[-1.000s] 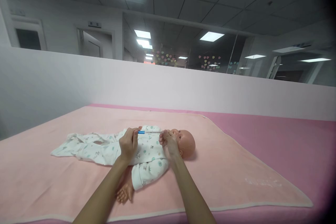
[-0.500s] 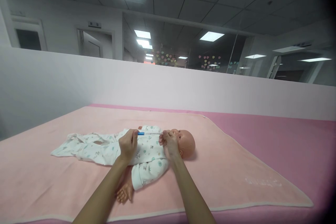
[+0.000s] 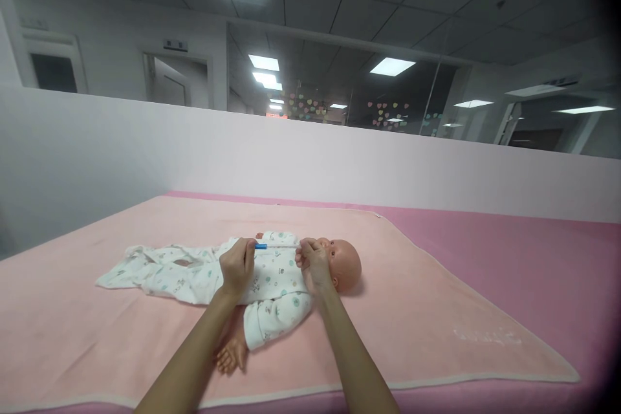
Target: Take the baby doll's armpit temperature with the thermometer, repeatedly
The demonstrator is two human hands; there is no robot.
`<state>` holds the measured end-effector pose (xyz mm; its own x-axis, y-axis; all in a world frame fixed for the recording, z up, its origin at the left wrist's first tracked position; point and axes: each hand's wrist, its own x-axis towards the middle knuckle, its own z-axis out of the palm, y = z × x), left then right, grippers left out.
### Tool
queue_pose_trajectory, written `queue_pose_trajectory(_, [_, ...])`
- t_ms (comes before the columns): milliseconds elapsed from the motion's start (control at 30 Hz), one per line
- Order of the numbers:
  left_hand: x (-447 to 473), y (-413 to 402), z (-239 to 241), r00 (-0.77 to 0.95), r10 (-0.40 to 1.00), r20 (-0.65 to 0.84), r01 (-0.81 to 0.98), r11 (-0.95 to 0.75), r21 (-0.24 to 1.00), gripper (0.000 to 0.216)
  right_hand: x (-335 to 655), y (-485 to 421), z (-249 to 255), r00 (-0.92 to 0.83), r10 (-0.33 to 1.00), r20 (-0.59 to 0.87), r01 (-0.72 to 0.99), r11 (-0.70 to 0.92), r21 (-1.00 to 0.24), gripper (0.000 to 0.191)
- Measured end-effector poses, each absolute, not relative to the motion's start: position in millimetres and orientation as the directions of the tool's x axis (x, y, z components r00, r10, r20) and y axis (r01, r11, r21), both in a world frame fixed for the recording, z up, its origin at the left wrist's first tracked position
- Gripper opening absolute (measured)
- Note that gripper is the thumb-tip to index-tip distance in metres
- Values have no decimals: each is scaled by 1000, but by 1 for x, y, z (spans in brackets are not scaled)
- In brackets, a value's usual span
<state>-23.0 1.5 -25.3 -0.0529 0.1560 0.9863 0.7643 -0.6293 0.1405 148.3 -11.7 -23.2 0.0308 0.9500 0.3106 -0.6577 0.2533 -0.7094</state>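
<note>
A thin, pale, see-through thermometer (image 3: pixel 284 246) with a blue end is stretched level between my two hands, above the doll's chest. My left hand (image 3: pixel 237 266) is closed around its blue end. The fingertips of my right hand (image 3: pixel 314 264) pinch the other end, close to the doll's chin. Beneath them a baby doll (image 3: pixel 347 265) lies on its back, head to the right, in a white patterned sleepsuit (image 3: pixel 279 278). One doll hand (image 3: pixel 231 356) rests palm up near my left forearm. My right hand hides part of the doll's face and neck.
A peach blanket (image 3: pixel 412 323) with a pale border spreads under the doll on a pink padded surface (image 3: pixel 509 246). A white low wall (image 3: pixel 310 155) runs along the back. Behind it are a glass partition with heart stickers and a doorway (image 3: pixel 177 81).
Almost nothing differs. Both hands keep the thermometer in nearly the same place, and the doll lies as before.
</note>
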Motion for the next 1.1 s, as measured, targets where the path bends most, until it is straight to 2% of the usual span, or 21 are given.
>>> queue_pose_trajectory(500, [-24,1,-25,-56,171,984,785,-602,150,29,146,-15,-20,27,946,324,-623,270,-735,23])
queue_pose_trajectory(700, [-25,0,-26,-94,159,983,763,-623,174,27,142,-17,-20,9,937,348,-500,306,-810,21])
queue_pose_trajectory(900, [-25,-3,-20,-154,269,951,736,-611,292,28,135,-23,-16,52,902,429,-325,422,-846,25])
queue_pose_trajectory(1000, [-26,-5,-18,-149,361,921,730,-587,349,28,137,-31,0,15,867,498,-236,487,-841,24])
queue_pose_trajectory(1100, [-28,-5,-21,-76,422,903,731,-592,338,28,154,-50,40,15,781,624,-105,622,-776,23])
